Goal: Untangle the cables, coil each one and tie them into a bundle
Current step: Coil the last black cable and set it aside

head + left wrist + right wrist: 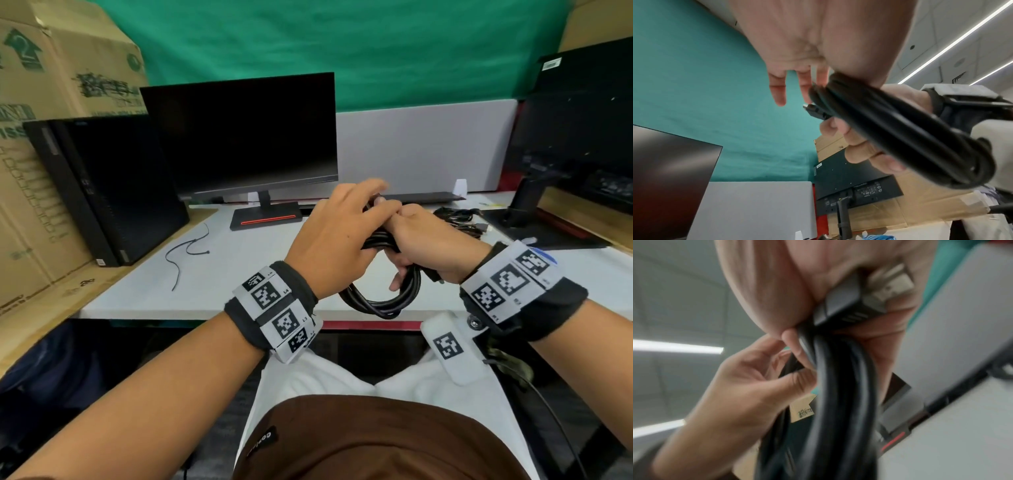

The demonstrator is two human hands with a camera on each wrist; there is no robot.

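Observation:
A black cable coil [380, 303] hangs above the table's front edge, held between both hands. My left hand [346, 229] lies over its top; in the right wrist view the left hand [760, 382] pinches the strands between thumb and fingers. My right hand [424, 246] grips the coil from the right, its fingers [863, 146] curled round the strands [910, 134]. A black plug with a metal end [851, 305] sits pressed in the right palm. A second plug [816, 112] sticks out by the left fingertips. Two black cable ties [188, 248] lie on the table to the left.
A tangle of other cables [459, 219] lies at the back right of the white table [239, 274]. A monitor [239, 137] stands behind, a black computer tower [102, 192] and cardboard boxes [51, 85] to the left, another monitor's back [582, 120] on the right.

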